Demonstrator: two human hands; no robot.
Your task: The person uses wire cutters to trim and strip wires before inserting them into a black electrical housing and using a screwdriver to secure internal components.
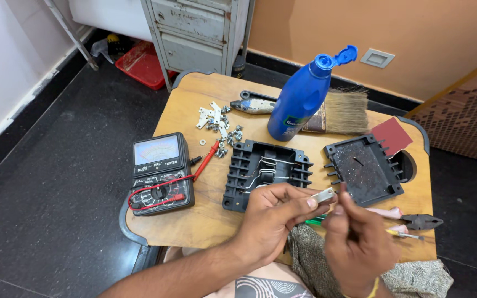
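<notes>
A small metal strip (323,195) is pinched between the thumb and fingers of the left hand (274,212), above the table's near edge; the right hand (357,243) is closed beside it, fingertips at the strip's end, though what they pinch cannot be told. Behind lie the ribbed black housing (266,172) and the black cover (364,168). Pliers (415,221) rest at the near right edge. The strip could probably slip and be lost in the cloth (318,265) below.
</notes>
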